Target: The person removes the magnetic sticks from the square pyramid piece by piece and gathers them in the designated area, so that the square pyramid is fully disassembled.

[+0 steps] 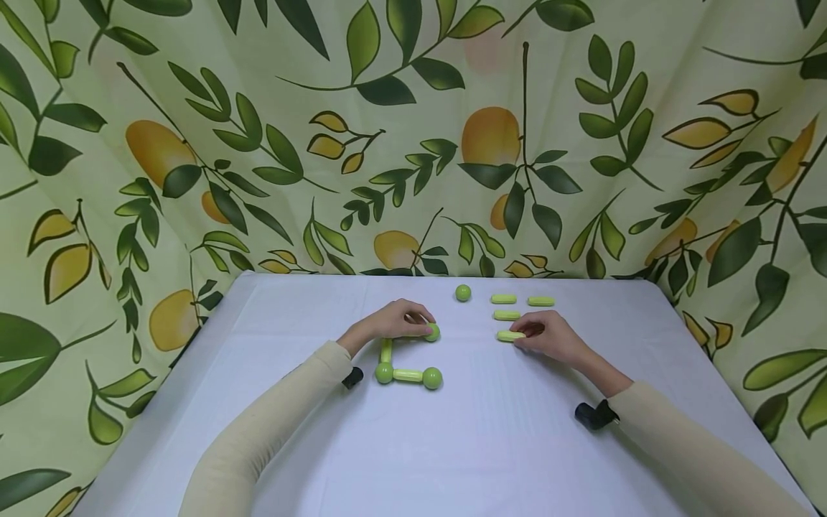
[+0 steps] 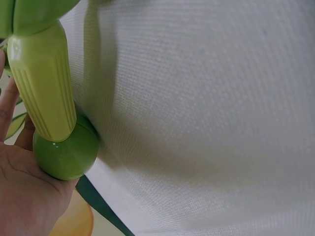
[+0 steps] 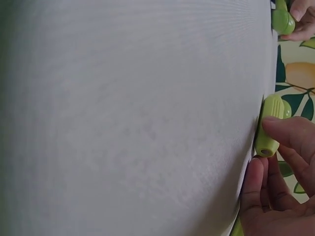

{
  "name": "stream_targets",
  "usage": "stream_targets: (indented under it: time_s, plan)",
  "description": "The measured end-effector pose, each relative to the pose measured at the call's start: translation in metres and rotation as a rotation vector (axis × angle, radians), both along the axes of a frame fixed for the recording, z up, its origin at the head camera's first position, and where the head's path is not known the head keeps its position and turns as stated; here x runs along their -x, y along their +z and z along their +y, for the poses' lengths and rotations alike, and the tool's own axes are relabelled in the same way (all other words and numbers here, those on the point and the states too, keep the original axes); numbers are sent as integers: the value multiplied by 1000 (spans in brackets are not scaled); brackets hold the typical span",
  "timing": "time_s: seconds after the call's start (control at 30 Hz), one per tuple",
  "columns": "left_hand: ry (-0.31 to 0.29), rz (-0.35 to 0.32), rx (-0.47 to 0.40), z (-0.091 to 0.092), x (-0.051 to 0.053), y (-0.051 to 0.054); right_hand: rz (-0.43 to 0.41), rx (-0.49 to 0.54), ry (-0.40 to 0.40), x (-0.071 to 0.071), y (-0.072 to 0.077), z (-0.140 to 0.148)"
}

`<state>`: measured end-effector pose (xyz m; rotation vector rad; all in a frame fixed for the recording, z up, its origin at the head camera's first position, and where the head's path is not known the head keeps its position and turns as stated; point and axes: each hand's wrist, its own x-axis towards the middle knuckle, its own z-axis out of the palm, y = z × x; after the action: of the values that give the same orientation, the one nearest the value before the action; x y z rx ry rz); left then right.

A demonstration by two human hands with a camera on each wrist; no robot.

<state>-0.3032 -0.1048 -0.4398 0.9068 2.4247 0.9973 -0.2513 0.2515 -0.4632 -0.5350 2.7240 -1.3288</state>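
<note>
Leaf-print curtain (image 1: 400, 165) behind & at sides; white-clothed table (image 1: 310, 452) in front, so pale green pcs stand out well. L sleeve (image 1: 252, 431) & R sleeve (image 1: 698, 431) reach in from near edge.

L hand (image 1: 399, 319) arches over the far side of a part-built frame (image 1: 408, 375), fingers curled, thumb & fingers pinching its far R ball (image 1: 433, 332), prob. to steady it b/c light pcs slide on cloth. R hand (image 1: 548, 336) pinches the held rod (image 1: 507, 336) near its R end: thumb on one flank, fingertips opp., which leaves L end free.

L wrist cam (image 1: 352, 378) & R wrist cam (image 1: 589, 415) sit by the cuffs, presumably to watch each hand's work.

Frame: near rod joins 2 balls; side rod (image 1: 385, 351) runs from near L ball (image 1: 384, 373) to under L hand. Can't tell what's at far L corner, hand blocks it.

Spare rods (image 1: 504, 299) lie apart beyond R hand, 2 side by side, 1 nearer, prob. spaced for easy pickup. Spare ball (image 1: 463, 293) sits L of them. Dark spot on held rod's end, R wrist view: magnet, at a guess.
</note>
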Motion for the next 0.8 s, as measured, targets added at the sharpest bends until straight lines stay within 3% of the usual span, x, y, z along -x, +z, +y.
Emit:
stream_targets:
  time_s: [0.43, 0.8]
  plan:
    - [-32, 42, -26, -5, 0, 0, -44, 44, -34, -3, 3, 5]
    - [0, 65, -34, -19, -2, -1, -43, 128, -40, -2, 14, 4]
